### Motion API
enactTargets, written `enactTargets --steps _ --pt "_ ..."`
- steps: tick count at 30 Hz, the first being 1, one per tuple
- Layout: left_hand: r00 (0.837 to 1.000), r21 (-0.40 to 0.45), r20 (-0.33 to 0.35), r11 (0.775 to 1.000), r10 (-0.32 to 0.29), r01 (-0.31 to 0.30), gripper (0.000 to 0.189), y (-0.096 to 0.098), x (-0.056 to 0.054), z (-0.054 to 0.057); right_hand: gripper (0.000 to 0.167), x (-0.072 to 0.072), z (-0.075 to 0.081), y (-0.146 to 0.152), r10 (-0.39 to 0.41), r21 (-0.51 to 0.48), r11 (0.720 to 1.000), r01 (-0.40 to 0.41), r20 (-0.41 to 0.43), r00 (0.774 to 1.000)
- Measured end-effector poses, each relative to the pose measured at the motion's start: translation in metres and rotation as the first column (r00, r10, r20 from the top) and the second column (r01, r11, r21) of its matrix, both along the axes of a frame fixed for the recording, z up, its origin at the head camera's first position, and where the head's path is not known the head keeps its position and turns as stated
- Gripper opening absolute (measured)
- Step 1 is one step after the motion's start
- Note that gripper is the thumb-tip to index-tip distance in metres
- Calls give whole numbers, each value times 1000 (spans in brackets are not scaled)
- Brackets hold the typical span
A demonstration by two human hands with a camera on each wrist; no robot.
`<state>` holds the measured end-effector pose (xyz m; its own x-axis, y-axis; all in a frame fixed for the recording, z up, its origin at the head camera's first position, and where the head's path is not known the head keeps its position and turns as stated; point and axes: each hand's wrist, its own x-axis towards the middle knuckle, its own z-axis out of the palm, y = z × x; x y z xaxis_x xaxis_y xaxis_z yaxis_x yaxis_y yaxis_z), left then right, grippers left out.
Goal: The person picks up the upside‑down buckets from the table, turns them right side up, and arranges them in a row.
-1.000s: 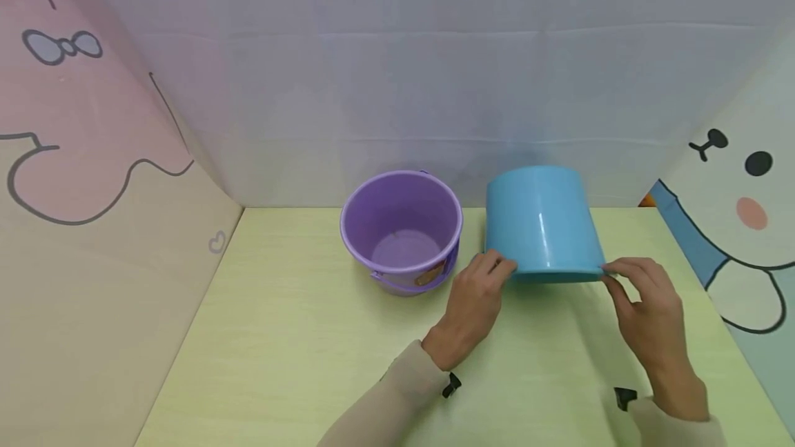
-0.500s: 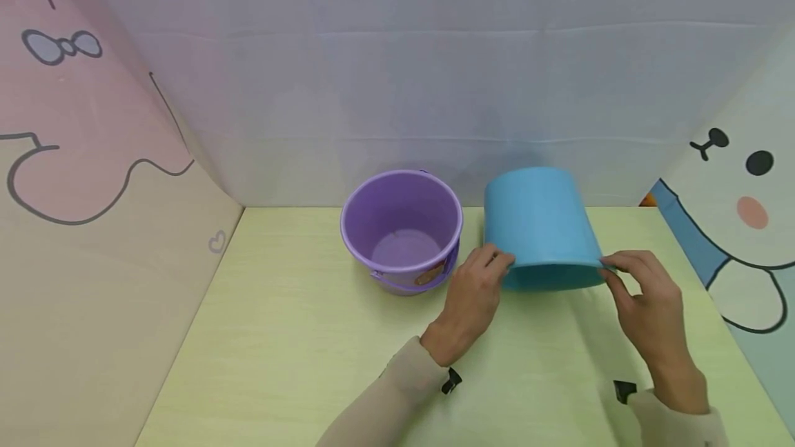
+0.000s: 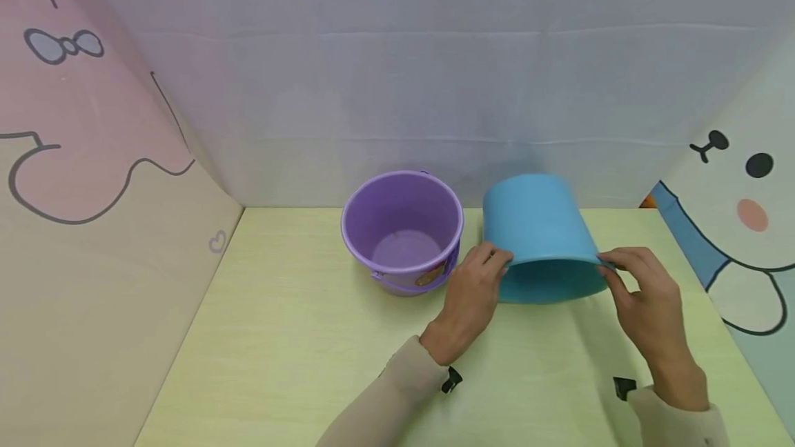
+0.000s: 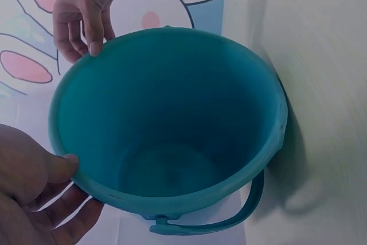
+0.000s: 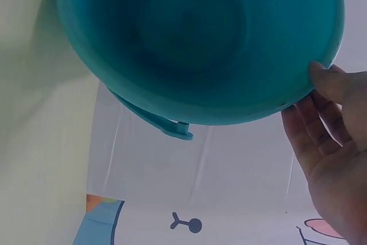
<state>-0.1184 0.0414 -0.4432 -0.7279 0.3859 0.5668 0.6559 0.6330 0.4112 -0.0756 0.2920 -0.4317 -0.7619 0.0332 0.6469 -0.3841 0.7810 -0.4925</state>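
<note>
Pale table (image 3: 279,336), cartoon-printed side walls (image 3: 81,116). Blue bucket (image 3: 534,219) tipped, mouth toward the person, right of upright purple bucket (image 3: 402,226). Left hand (image 3: 473,288) and right hand (image 3: 649,299) pinch blue rim. Wrist views show its inner bottom (image 4: 172,170) and handle (image 4: 254,199); head view doesn't.

Room type unclear (booth-like): table (image 3: 261,336), cartoon-printed panels (image 3: 81,102).
</note>
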Motion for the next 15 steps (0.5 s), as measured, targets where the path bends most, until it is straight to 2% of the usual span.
enactTargets --steps 6,15 --pt "1000 2 24 1000 5 -5 16 0 1 2 36 -1 -1 1 -11 -7 1000 11 -1 1000" --pt "1000 0 21 1000 10 -10 17 1 1 2 38 1 -10 4 -30 -55 998 29 -20 999"
